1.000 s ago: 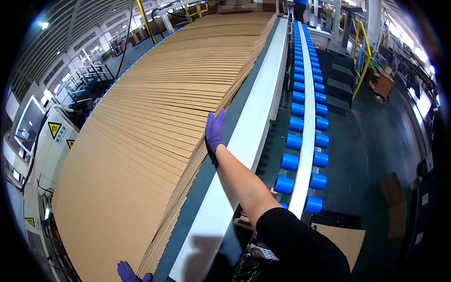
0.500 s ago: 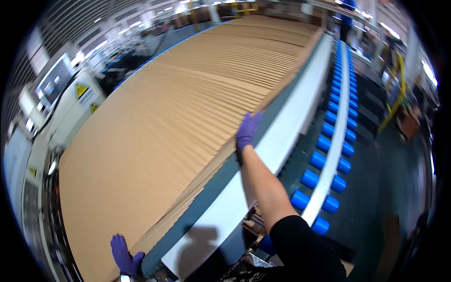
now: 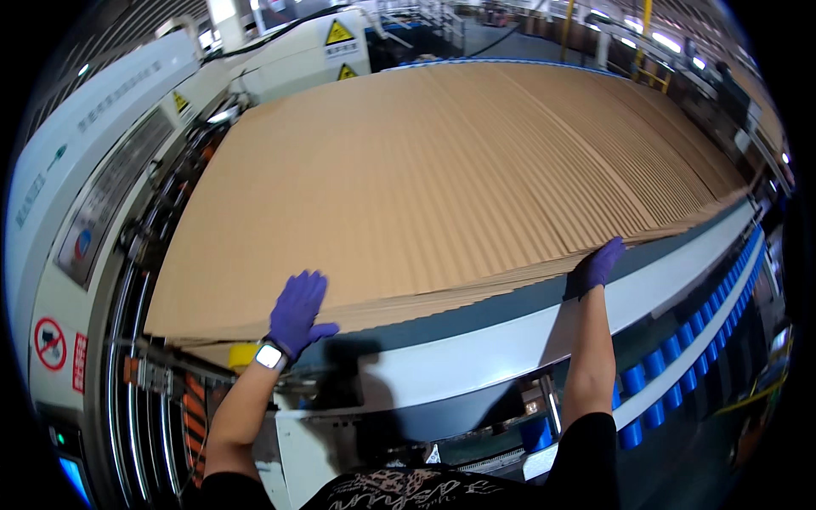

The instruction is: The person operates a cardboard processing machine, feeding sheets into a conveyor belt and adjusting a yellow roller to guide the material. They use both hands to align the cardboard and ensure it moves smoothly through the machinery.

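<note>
A broad spread of overlapping brown cardboard sheets lies in front of me, stepped like shingles toward the right. My left hand, in a purple glove with a watch at the wrist, is at the near left edge of the sheets. Its fingers are stretched out flat, the thumb apart, with nothing in it. Farther right, my right hand, also gloved in purple, rests against the near side edge of the sheets. Its fingers are extended along that edge, and the palm side is hidden.
A white rail runs along the near side of the sheets. Blue rollers line a track at the lower right. On the left stands a pale machine with metal rollers beside the sheets. Warning signs mark the machine's far part.
The view has swung left, bringing the machine closer to the middle. Both hands stay at the near edge of the cardboard sheets, and the left arm now shows fully.
</note>
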